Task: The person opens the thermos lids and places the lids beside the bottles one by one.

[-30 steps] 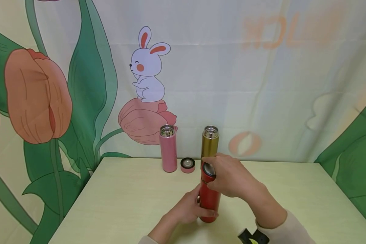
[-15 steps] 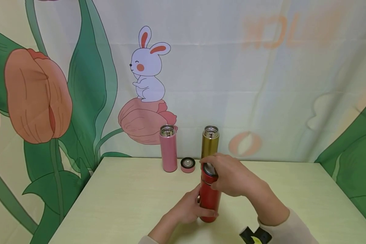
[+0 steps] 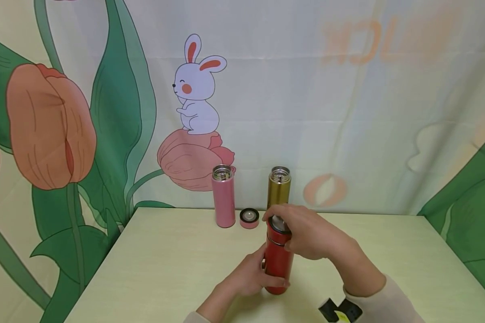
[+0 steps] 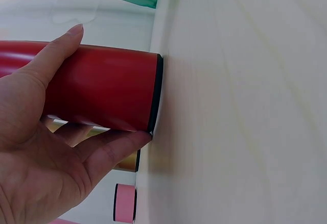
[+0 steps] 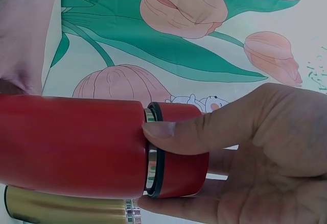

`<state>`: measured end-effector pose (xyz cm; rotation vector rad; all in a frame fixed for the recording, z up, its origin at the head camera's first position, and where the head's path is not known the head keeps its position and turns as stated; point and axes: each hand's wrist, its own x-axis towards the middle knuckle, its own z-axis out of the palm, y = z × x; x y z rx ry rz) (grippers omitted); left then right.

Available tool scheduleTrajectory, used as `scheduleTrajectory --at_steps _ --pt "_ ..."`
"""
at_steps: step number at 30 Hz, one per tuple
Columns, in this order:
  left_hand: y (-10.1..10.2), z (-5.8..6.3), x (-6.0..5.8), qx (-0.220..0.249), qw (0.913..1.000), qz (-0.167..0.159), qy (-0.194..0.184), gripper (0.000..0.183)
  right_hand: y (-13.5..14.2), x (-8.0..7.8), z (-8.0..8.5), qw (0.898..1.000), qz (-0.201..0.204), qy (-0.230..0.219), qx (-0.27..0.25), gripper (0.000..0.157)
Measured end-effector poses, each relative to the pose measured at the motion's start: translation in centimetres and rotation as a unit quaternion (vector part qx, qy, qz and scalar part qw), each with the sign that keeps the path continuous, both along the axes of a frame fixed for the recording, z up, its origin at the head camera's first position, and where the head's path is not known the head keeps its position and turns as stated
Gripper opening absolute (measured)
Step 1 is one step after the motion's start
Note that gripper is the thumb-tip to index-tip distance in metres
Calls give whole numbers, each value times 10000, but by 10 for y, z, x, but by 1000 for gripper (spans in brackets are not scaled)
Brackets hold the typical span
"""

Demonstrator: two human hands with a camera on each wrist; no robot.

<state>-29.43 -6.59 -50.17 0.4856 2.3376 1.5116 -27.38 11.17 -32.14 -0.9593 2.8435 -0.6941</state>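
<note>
A red thermos bottle [image 3: 277,264] stands upright on the table [image 3: 177,260], gripped low on its body by my left hand [image 3: 248,273]. In the left wrist view, the thumb lies along one side and the fingers wrap beneath the black-edged base. My right hand [image 3: 312,232] holds the red lid [image 5: 181,170] at the top between thumb and fingers. A silver neck ring [image 5: 152,169] and a black rim show in the narrow gap between lid and body. The thumb tip lies across that gap. Fingers on the lid's far side are partly hidden.
Behind the red bottle stands a lidless gold thermos bottle [image 3: 279,190], its lower part hidden. To its left are a lidless pink thermos bottle [image 3: 224,204] and a pink lid [image 3: 249,219] lying inside up. A printed curtain [image 3: 258,103] hangs behind the table.
My right hand has turned a little on the lid, its thumb and wrist shifting slightly right. My left hand and the red bottle have stayed in place.
</note>
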Motion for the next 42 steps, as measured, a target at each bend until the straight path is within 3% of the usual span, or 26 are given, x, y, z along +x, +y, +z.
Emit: scheduleTrajectory --at_steps 22,29,35,42 --pt "0 0 0 -1 10000 25 -35 75 3 2 -4 9999 134 81 -29 56" --pt "-1 0 -1 -27 10000 -28 19 75 2 1 -5 9998 142 158 18 64" --pt "-1 0 -1 -97 9999 -37 114 80 -2 1 -6 9991 -39 427 -67 64" --pt "-1 -1 0 -121 9998 -18 174 78 -6 7 -6 9962 -538 689 63 64"
